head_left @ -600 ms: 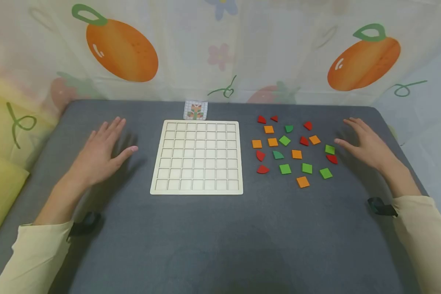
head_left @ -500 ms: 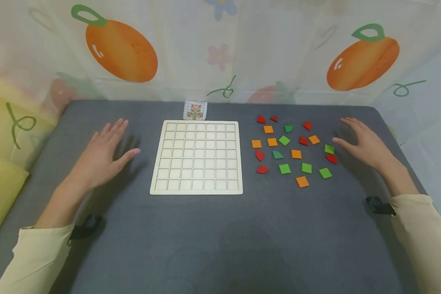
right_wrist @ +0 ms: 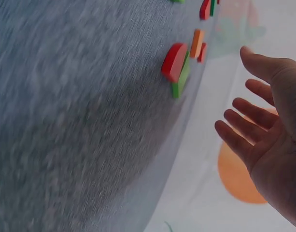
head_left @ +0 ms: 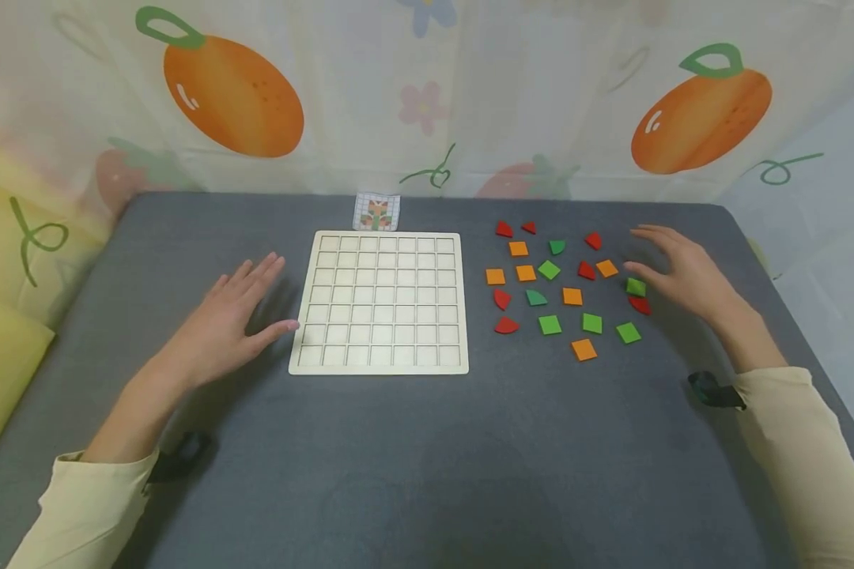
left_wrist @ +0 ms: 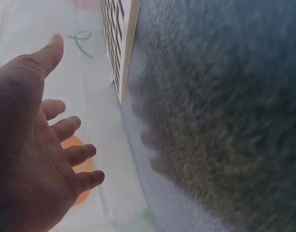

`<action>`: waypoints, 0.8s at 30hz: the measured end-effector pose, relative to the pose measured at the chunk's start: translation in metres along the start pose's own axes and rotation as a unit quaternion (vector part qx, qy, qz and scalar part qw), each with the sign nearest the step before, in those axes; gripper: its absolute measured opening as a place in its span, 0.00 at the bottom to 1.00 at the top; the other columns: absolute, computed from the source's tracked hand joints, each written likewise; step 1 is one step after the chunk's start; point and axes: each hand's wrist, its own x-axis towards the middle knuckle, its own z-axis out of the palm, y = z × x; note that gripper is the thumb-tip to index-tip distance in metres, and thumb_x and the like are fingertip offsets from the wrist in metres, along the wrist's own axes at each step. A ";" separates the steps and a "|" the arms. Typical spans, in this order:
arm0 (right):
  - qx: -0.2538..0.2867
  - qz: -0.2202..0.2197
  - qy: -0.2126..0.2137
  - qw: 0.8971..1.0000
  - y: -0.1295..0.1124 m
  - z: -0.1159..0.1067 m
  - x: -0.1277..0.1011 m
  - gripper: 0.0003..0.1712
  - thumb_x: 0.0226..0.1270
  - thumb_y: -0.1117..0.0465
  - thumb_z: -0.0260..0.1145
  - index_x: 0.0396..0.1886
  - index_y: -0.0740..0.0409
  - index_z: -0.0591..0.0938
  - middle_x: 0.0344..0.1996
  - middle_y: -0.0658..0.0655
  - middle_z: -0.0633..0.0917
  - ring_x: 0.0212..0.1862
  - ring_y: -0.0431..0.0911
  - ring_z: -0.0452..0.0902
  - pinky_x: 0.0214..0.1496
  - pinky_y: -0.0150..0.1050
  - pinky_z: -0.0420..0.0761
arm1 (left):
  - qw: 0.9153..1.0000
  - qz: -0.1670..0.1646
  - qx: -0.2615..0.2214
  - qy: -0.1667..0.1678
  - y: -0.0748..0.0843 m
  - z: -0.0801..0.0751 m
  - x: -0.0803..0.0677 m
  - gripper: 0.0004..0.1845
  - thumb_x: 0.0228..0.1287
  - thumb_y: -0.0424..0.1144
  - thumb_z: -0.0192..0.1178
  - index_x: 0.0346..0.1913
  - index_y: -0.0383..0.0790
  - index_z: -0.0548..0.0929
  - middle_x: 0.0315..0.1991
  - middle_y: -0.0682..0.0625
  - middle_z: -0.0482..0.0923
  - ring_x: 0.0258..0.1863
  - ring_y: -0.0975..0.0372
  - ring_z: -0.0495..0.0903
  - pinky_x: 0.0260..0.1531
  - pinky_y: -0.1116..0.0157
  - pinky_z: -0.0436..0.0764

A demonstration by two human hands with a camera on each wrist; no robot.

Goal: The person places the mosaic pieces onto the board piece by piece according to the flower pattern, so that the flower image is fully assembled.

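I see one wooden board [head_left: 379, 302] lying flat at the middle of the grey surface [head_left: 413, 458], its edges square to the near and far sides. Its grid counts seven cells across and six deep, all bare. Just beyond its far edge stands one small pattern card [head_left: 376, 212].

To the right of the board lies a loose scatter of flat tiles, none in the grid. I count seven red pieces [head_left: 504, 301], five orange squares [head_left: 525, 273] and seven green pieces [head_left: 549, 324]. Two of the greens are quarter-round; the other five are square. The reds look like quarter-rounds or small wedges, turned every which way, so the scatter has no common heading. Most squares sit a little skewed to the board's edges.

My left hand [head_left: 229, 324] hovers low just left of the board, palm down, fingers [head_left: 256, 273] straight and spread toward the far right, gripping nothing; the thumb tip lies just beside the board's left edge. My right hand [head_left: 683, 273] is at the right edge of the scatter, fingers [head_left: 651, 232] relaxed and extended leftward, holding nothing. Its thumb is right by a green square [head_left: 636, 287], with a red piece [head_left: 639, 305] just near of that. I cannot tell whether the thumb touches the square.
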 end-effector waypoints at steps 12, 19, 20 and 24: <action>0.012 -0.017 -0.011 1.000 -0.024 0.009 0.015 0.31 0.67 0.62 0.67 0.66 0.69 0.70 0.64 0.73 0.70 0.65 0.68 0.63 0.63 0.65 0.64 | 0.998 0.001 -0.007 -0.061 0.006 0.015 -0.005 0.50 0.64 0.62 0.60 0.78 0.40 0.48 0.79 0.41 0.43 0.75 0.38 0.41 0.68 0.37 0.43; 0.016 -0.019 -0.026 0.999 -0.042 0.006 0.024 0.30 0.68 0.63 0.66 0.67 0.67 0.70 0.64 0.70 0.71 0.63 0.67 0.67 0.61 0.63 0.68 | 0.996 -0.001 -0.021 -0.089 0.011 0.024 -0.004 0.52 0.61 0.64 0.61 0.78 0.42 0.50 0.79 0.42 0.43 0.75 0.38 0.40 0.68 0.37 0.43; 0.021 -0.020 -0.029 0.999 -0.045 0.006 0.026 0.30 0.68 0.63 0.66 0.67 0.66 0.70 0.65 0.70 0.71 0.63 0.66 0.68 0.60 0.63 0.69 | 0.995 -0.002 -0.019 -0.094 0.011 0.024 -0.005 0.53 0.60 0.65 0.61 0.78 0.42 0.50 0.79 0.42 0.43 0.75 0.38 0.40 0.68 0.37 0.42; 0.036 -0.021 -0.039 0.998 -0.054 0.009 0.037 0.30 0.69 0.62 0.65 0.68 0.66 0.70 0.65 0.69 0.71 0.60 0.66 0.70 0.60 0.62 0.70 | 0.993 -0.003 -0.021 -0.113 0.010 0.022 -0.006 0.54 0.58 0.67 0.62 0.78 0.42 0.51 0.79 0.42 0.43 0.75 0.37 0.40 0.68 0.36 0.42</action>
